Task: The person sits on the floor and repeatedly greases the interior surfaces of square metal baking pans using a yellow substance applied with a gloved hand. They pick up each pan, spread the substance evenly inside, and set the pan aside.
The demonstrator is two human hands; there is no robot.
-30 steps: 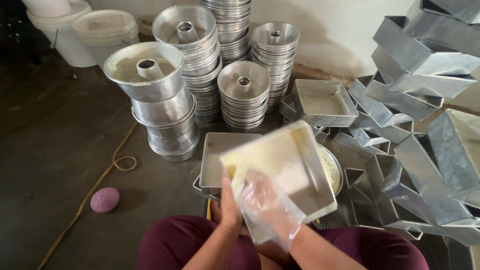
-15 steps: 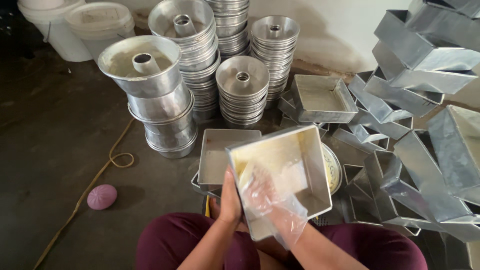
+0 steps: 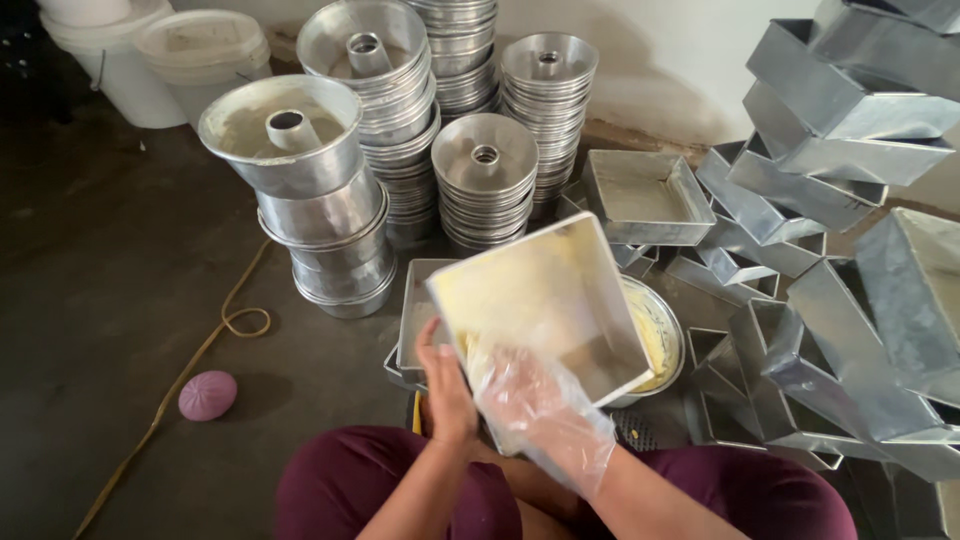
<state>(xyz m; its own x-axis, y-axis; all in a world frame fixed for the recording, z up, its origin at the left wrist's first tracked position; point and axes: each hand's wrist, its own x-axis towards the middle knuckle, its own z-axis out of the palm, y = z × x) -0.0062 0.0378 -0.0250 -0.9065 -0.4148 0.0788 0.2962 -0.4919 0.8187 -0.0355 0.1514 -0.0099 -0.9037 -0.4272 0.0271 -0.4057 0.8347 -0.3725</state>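
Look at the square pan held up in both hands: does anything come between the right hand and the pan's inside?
Yes. A clear plastic glove covers the right hand inside the square pan. The bare left hand holds the pan's edge directly.

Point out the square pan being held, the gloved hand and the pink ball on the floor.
square pan (image 3: 545, 295), head view, on its greased inner bottom.
right hand (image 3: 535, 410), head view, on the back of the clear plastic glove.
pink ball (image 3: 208, 395), head view, on its top surface.

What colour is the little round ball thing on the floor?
Pinkish purple. The small round ball lies on the dark floor beside a tan cord, in the head view.
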